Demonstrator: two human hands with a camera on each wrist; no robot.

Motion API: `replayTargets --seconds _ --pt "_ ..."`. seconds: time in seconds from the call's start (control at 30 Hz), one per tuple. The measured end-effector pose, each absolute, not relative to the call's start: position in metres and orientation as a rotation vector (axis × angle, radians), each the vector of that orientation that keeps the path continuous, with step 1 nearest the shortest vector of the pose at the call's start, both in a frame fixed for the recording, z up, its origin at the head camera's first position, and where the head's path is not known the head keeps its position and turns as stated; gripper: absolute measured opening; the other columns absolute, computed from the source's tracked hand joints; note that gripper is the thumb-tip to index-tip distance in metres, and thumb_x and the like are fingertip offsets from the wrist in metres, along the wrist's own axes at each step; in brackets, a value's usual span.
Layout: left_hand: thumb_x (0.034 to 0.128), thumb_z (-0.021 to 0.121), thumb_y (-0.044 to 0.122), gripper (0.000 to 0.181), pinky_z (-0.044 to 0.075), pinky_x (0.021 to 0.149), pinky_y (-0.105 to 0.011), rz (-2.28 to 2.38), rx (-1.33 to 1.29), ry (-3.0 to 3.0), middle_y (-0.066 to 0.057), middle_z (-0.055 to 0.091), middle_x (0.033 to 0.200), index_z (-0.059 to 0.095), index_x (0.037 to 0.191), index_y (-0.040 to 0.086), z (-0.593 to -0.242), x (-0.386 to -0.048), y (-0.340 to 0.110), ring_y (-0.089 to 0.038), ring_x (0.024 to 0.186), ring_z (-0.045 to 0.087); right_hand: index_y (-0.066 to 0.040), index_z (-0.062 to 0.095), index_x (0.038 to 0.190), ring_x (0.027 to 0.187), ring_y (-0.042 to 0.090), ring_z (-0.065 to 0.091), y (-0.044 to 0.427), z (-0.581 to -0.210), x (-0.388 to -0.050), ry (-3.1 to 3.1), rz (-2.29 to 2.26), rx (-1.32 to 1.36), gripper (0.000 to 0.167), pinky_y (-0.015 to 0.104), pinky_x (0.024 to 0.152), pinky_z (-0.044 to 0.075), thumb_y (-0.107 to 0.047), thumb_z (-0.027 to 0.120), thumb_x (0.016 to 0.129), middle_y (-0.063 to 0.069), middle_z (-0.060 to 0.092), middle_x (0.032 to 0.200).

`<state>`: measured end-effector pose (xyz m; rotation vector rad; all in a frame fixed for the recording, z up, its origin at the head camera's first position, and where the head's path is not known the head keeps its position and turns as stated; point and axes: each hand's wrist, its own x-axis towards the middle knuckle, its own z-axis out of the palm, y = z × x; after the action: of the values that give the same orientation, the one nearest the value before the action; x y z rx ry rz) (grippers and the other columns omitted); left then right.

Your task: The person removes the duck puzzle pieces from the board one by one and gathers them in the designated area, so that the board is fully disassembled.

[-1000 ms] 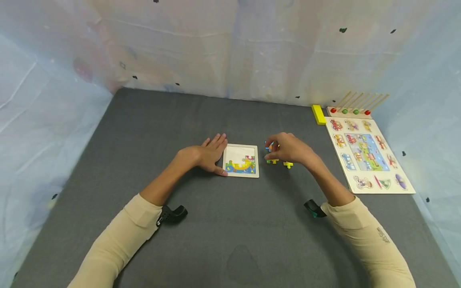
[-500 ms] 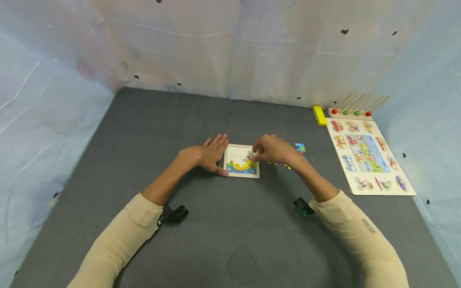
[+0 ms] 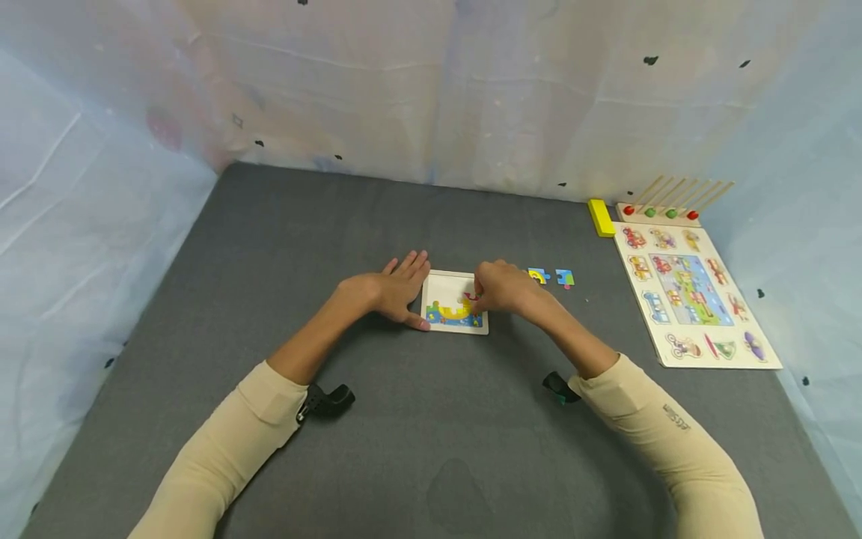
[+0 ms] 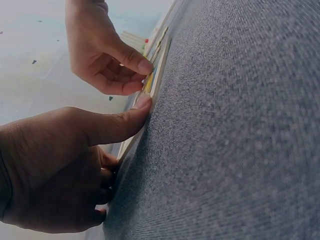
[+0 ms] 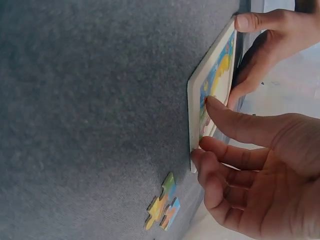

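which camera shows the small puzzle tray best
The head view: it looks down on the puzzle tray and shows its picture, though the right hand covers part. The left wrist view shows it nearly edge-on; the right wrist view, slanted and partly behind that hand.

Puzzle frame [image 3: 439,283]: far right corner behind the right grip [image 3: 501,286], head view.
Right fingertips [image 5: 216,104]: holding a piece or not, unclear.
Sleeve print [image 3: 676,417]: too small to read.
Counter [image 3: 390,464]: near edge cut off.
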<state>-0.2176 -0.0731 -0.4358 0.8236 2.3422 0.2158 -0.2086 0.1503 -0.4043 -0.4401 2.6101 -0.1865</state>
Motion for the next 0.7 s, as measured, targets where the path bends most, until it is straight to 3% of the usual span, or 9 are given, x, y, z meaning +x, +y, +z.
replayTargets --seconds 0.5,0.7 --pt "0.0973 0.065 0.061 0.117 -0.004 0.134 -0.054 0.188 0.824 2.347 -0.018 -0.023 0.174 -0.008 0.166 -0.001 -0.436 -0.217 -0.073 -0.033 0.163 -0.021 -0.004 0.061 0.085 0.066 0.015 0.046 0.155 -0.406 -0.204 2.664 -0.325 -0.559 0.031 0.028 0.060 0.035 -0.016 0.089 0.083 0.002 0.051 0.074" --pt "0.0977 0.065 0.060 0.117 -0.004 0.134 -0.054 0.192 0.818 2.348 -0.017 -0.023 0.174 -0.008 0.166 -0.001 -0.435 -0.216 -0.072 -0.032 0.163 -0.021 -0.004 0.062 0.082 0.068 0.017 0.050 0.160 -0.402 -0.204 2.636 -0.479 -0.662 0.025 0.028 0.063 0.038 -0.009 0.087 0.084 0.005 0.057 0.075"
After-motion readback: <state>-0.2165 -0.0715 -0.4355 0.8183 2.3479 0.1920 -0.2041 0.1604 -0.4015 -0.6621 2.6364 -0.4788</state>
